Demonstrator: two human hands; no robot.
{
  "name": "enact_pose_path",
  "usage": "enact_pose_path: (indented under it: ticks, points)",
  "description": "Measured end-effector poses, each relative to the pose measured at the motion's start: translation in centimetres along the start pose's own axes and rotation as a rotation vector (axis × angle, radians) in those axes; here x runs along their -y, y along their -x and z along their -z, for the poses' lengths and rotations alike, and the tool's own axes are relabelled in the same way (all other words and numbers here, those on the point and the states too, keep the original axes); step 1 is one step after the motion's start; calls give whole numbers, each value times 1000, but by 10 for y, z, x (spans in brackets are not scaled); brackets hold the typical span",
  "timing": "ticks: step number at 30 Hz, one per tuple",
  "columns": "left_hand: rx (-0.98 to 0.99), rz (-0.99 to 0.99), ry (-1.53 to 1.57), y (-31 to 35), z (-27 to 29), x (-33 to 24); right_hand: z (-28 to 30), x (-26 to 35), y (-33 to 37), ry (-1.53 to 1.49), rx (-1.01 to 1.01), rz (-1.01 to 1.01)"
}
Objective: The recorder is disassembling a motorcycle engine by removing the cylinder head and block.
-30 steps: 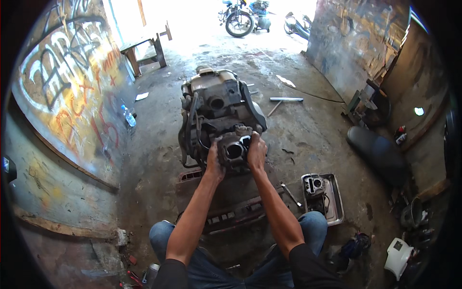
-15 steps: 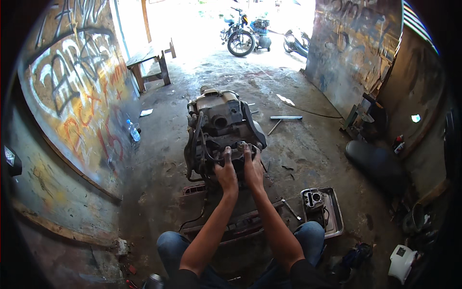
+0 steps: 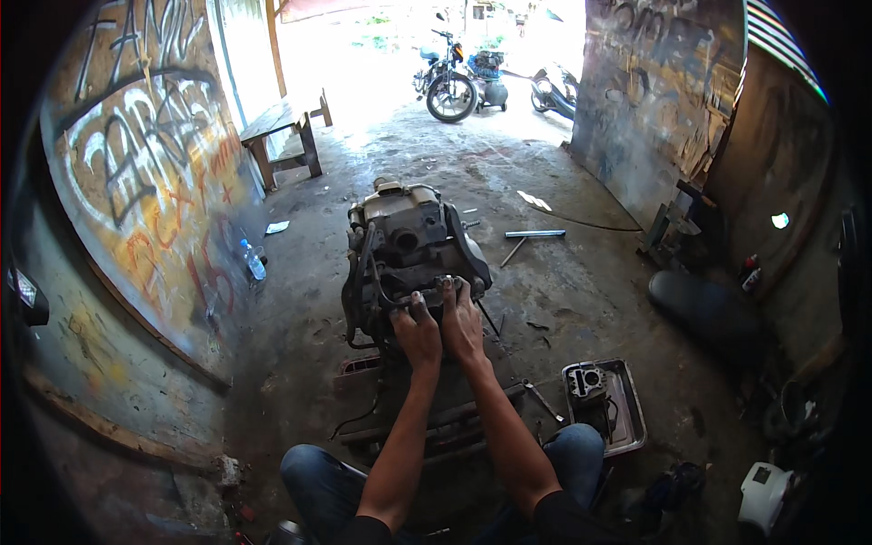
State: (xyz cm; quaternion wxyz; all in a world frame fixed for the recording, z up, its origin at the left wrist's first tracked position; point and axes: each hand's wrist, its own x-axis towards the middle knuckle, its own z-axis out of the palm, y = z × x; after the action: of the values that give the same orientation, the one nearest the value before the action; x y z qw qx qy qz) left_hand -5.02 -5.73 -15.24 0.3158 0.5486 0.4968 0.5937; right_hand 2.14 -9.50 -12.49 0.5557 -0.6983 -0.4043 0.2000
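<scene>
A dark, greasy motorcycle engine (image 3: 404,204) sits in front of me on the floor, with a round port facing up and hoses along its left side. Both my hands reach to its near end. My left hand (image 3: 418,336) grips the near edge, its thumb lying on top and its other fingers mostly hidden. Close beside it, my right hand (image 3: 461,325) holds the same end, with the thumb pointing forward on a small metal part. What the fingers underneath touch is hidden.
Right of my knee lies a metal tray (image 3: 643,400) holding an engine cylinder (image 3: 590,380). A wrench (image 3: 543,401) is beside it. Farther off are a T-handle wrench (image 3: 534,234), a black seat (image 3: 698,304), a bottle (image 3: 253,261), a bench (image 3: 272,120) and a motorcycle (image 3: 451,84).
The engine's near end and both hands appear slightly lower and further left, partly because the view has shifted. My hands keep their hold, with the left thumb a little more bent.
</scene>
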Motion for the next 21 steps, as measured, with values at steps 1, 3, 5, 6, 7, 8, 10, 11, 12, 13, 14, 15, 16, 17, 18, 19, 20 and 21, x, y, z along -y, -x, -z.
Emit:
enact_pose_path:
  ticks: [1,3,5,6,7,8,10,11,12,13,14,15,16,17,18,19,20,21]
  points:
    - [24,21,-33,0,1,1,-3,-6,-3,-11,-1,5]
    - [28,14,-67,0,-1,4,-7,-12,-7,-22,-6,13]
    - [31,7,-102,0,-3,7,-11,-12,-6,3,-125,11]
    - [28,-15,-112,0,-4,8,-10,-10,-5,1,-125,11]
    - [26,-37,-121,-1,-4,10,-9,-9,-4,-38,-130,26]
    - [25,-38,-123,-1,-4,11,-7,-4,-1,-78,-133,41]
    - [-26,-116,-158,-2,-3,14,-6,6,2,-83,-127,21]
    - [-22,-116,-156,-1,-3,12,-4,8,3,-83,-126,-2]
    - [12,-60,-152,1,-3,9,-4,6,2,-82,-130,-3]
    - [47,-5,-147,2,-3,6,-3,3,1,-72,-137,1]
    - [42,-5,-147,1,0,4,-4,3,1,-66,-137,8]
    - [93,-8,-54,-1,3,3,-4,2,0,-66,-134,12]
    - [145,-11,38,-2,5,2,-5,1,0,-30,-119,13]
    - [142,-11,38,-2,4,4,-5,1,1,7,-105,12]
    - [106,39,98,-3,0,6,-6,-2,1,7,-103,13]
    - [70,89,158,-3,-1,9,-7,-5,0,34,-109,25]
    - [69,89,160,-2,-2,10,-5,-4,-1,62,-117,38]
    - [26,96,222,-1,-3,11,-5,-4,-1,63,-118,41]
